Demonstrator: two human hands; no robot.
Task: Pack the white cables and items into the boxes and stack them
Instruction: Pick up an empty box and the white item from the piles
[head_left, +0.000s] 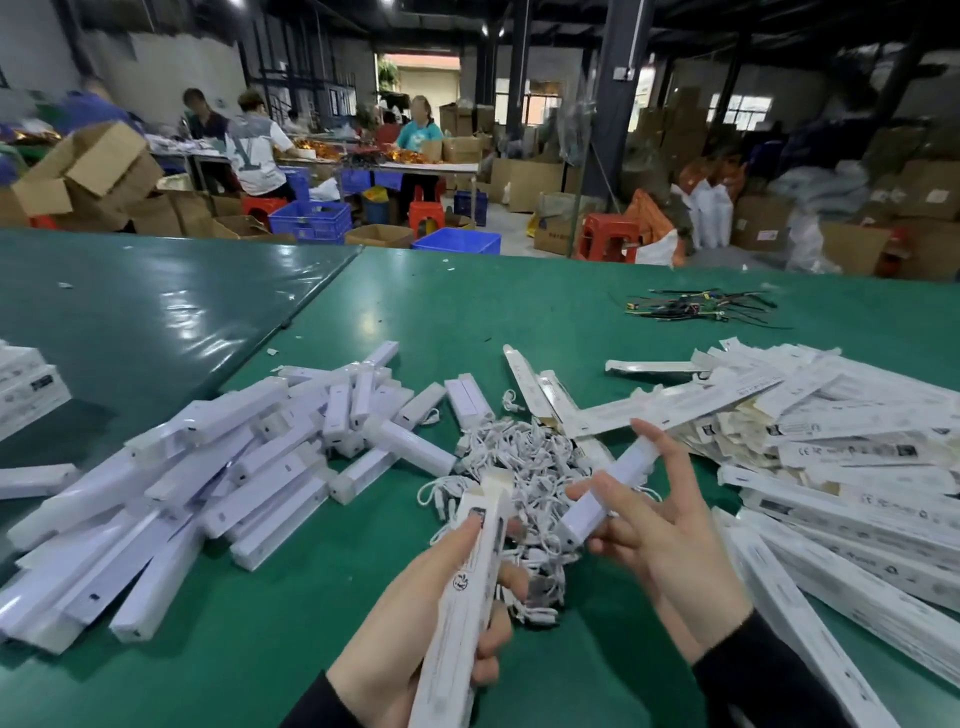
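My left hand (415, 618) grips a long narrow white box (465, 587) with printed sides, its open end pointing away from me. My right hand (660, 540) holds a white light bar (608, 488) between thumb and fingers, tilted toward the box's open end but apart from it. A tangle of white cables (524, 462) lies on the green table (467, 312) just beyond both hands. A heap of white light bars (208, 467) lies at the left. Flat printed white boxes (831, 431) are piled at the right.
A bundle of dark cable ties (701, 306) lies far right on the table. More white boxes (26, 389) sit at the left edge. Beyond the table are blue crates (311, 221), red stools (608, 236), cardboard cartons and people working at another table.
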